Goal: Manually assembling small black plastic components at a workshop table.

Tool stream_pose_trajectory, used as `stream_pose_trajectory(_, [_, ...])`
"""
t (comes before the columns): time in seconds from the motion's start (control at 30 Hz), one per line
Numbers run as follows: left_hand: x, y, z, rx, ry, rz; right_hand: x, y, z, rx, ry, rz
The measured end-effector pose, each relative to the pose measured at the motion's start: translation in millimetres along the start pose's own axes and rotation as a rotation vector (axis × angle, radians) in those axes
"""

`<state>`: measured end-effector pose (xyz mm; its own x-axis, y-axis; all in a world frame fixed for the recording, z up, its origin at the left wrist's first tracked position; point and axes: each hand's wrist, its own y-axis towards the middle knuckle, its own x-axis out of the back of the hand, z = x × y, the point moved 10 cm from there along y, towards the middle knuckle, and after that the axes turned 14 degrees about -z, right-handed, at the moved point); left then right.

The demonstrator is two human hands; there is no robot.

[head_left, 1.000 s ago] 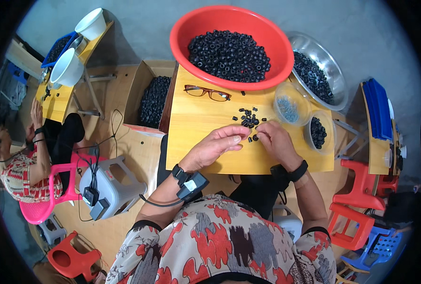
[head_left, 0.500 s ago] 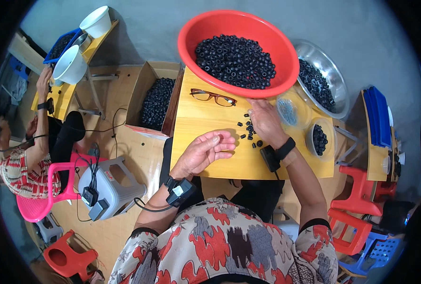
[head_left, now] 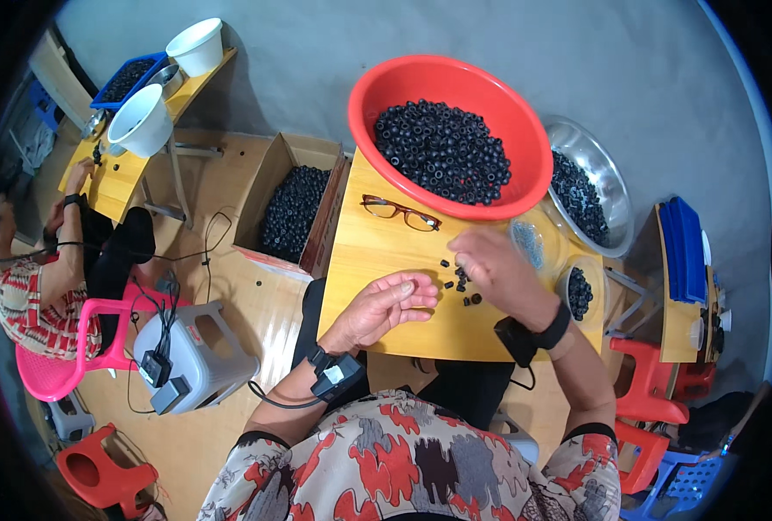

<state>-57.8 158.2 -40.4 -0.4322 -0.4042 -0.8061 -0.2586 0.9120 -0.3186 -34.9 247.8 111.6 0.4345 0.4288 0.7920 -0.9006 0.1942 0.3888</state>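
My left hand (head_left: 387, 307) is held palm up over the near side of the yellow table (head_left: 360, 260). Its fingers are curled and the thumb lies against them; whatever they hold is hidden. My right hand (head_left: 500, 271) is closed, thumb and fingers bent together above a small group of loose black ring-like parts (head_left: 461, 280). What its fingertips hold, if anything, cannot be made out. Beyond the hands stands a red basin (head_left: 364, 143) heaped with small black ring-like pieces (head_left: 442, 152). Brown-framed glasses (head_left: 400, 211) lie in front of it.
Right of my right hand are a clear tub of bluish bits (head_left: 527, 243), a tub of black parts (head_left: 580, 293) and a metal bowl (head_left: 616, 195). A cardboard box (head_left: 251, 204) of black pieces stands left. A co-worker (head_left: 47, 295) sits farther left, near grey (head_left: 190, 352) and red (head_left: 108, 469) stools.
My right hand has drawn back from the basin's near edge toward me, its fingers now bent over the loose parts. My left hand stays cupped. The whole view has shifted slightly.
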Motion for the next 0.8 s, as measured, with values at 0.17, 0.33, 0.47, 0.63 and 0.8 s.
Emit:
stream_pose_trajectory(0.17, [3,1,1,-0.001,-0.011,-0.005,26,69,-16,0.081,0.013,-0.129])
stream_pose_trajectory(0.33, [-1,5,1,0.014,-0.012,-0.009,-26,114,-89,0.001,-0.067,0.106])
stream_pose_trajectory(0.47, [0,5,-2,0.01,-0.024,-0.012,-64,112,-114,-0.186,-0.137,0.38])
stream_pose_trajectory(0.63, [3,6,-1,0.021,-0.032,-0.03,-90,79,-115,-0.328,-0.017,0.696])
stream_pose_trajectory(0.8, [3,4,0,0.012,-0.022,-0.03,-87,78,-113,-0.45,0.076,0.621])
